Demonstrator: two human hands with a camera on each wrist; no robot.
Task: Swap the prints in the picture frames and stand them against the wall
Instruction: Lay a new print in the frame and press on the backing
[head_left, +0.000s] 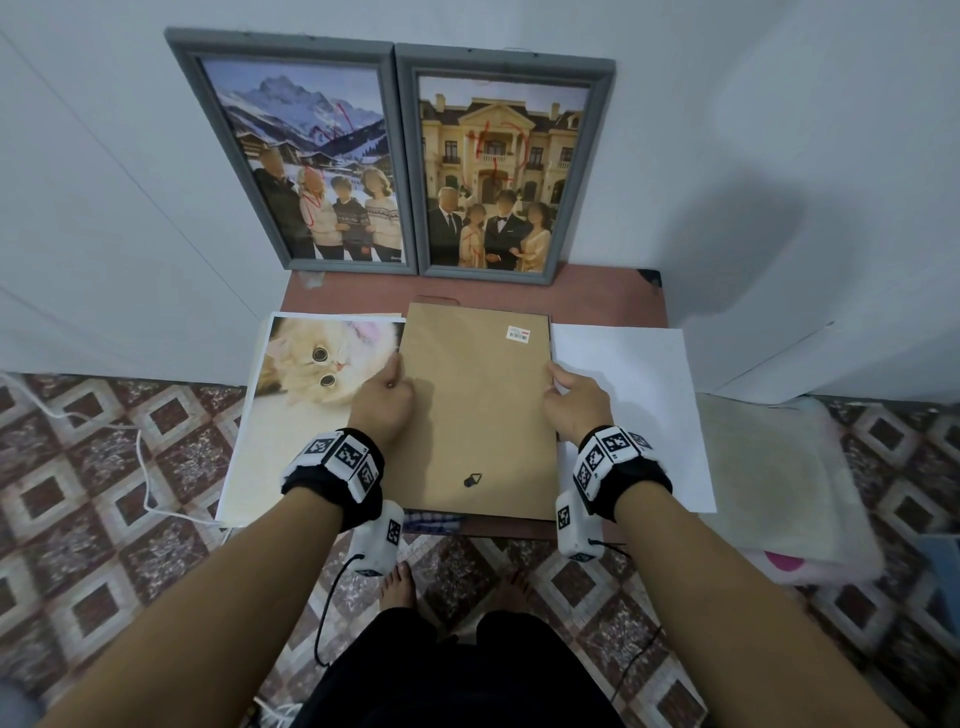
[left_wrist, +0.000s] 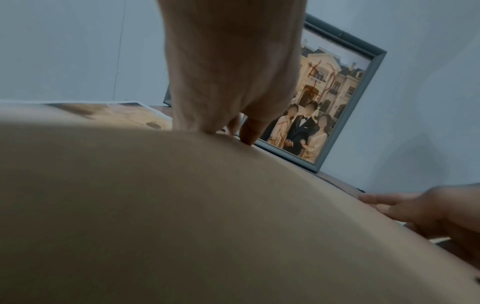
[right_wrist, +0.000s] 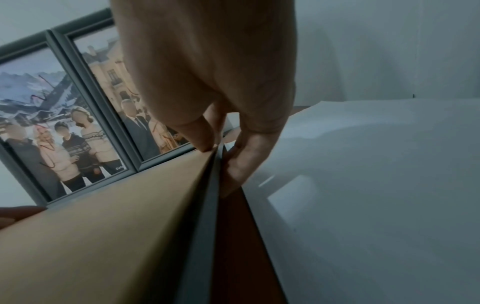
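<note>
Both long edges of the face-down frame are pinched by the left hand and right hand; likely rigid, light, its glass judged fragile.

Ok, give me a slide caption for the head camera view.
Both hands grip a face-down frame before two frames leaning on the wall.

Patterned tile floor; white cable left; folded cloth right; white wall.
</note>
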